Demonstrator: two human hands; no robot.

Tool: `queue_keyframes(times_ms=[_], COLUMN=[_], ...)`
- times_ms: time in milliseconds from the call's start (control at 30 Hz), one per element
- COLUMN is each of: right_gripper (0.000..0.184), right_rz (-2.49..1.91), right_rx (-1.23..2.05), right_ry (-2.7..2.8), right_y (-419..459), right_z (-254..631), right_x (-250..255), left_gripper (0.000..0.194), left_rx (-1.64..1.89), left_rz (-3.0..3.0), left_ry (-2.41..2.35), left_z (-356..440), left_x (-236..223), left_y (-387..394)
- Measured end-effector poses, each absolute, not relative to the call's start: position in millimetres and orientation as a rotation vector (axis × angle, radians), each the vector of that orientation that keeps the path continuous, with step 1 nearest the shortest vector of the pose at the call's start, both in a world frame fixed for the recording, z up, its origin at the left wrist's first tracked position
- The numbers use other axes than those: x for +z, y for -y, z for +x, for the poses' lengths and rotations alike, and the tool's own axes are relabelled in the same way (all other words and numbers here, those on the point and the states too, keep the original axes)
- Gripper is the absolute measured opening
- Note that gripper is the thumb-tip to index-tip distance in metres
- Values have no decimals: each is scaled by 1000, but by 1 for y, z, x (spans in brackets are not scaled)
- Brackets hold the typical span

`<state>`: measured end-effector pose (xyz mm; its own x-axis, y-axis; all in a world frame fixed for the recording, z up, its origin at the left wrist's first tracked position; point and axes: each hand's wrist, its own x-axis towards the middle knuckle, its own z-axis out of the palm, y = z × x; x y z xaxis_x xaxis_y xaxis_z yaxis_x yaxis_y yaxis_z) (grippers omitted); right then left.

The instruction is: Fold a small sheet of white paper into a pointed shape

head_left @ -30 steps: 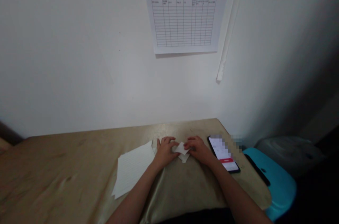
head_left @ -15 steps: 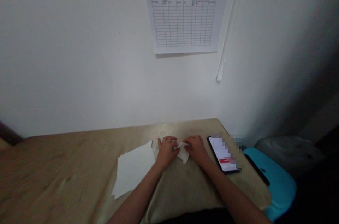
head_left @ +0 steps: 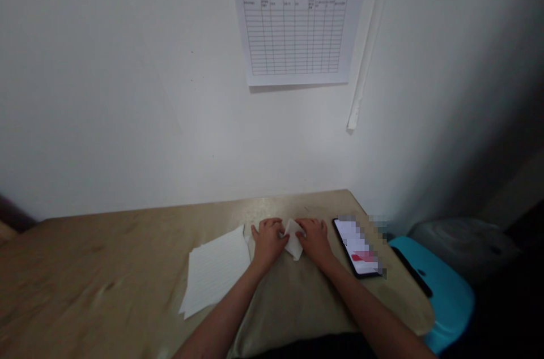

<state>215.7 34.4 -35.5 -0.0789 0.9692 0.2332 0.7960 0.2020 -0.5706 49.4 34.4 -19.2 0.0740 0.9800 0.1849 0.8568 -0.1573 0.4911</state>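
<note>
Between my hands is a small folded piece of white paper (head_left: 294, 241), roughly diamond-shaped, just over the tabletop. My left hand (head_left: 269, 240) pinches its left edge, thumb toward me and fingers curled behind. On the opposite edge, my right hand (head_left: 313, 237) is closed in the same way. Fine folds in the paper are too small to make out. Just left of my left hand lies a stack of lined white sheets (head_left: 216, 271). To the right of my right hand rests a phone (head_left: 355, 246) with its screen lit.
The brown-covered table (head_left: 106, 274) meets a white wall (head_left: 127, 93). A printed table sheet (head_left: 297, 36) is fixed to the wall, beside a narrow white strip (head_left: 361, 87). Beyond the table's right edge stands a turquoise lidded bin (head_left: 442, 280), near a greyish plastic-like bundle (head_left: 463, 240).
The folded paper shows more of its upper part between my fingers, its top corner now standing higher. Both hands have shifted only slightly. The phone's screen picture differs a little.
</note>
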Motion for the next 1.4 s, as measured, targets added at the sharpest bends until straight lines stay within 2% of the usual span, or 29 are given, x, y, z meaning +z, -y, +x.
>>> queue_keyframes(times_ms=[500, 667, 867, 967, 1400], right_gripper=[53, 51, 31, 28, 47], right_rz=[-1619, -1602, -1561, -1565, -1631], right_rx=[429, 391, 371, 359, 381], right_ry=[1926, 1985, 1986, 1991, 1987], right_y=[-34, -32, -29, -30, -33], right_z=[217, 217, 218, 219, 219], right_x=[-34, -35, -32, -32, -37], left_gripper=[27, 18, 9, 10, 16], left_rx=[667, 715, 727, 728, 728], left_rz=[2120, 2143, 2117, 2125, 2084], left_ry=[-1894, -1899, -1890, -1884, -1919], left_z=[50, 47, 48, 48, 51], left_x=[-20, -20, -18, -19, -17], left_y=[-32, -27, -26, -27, -28])
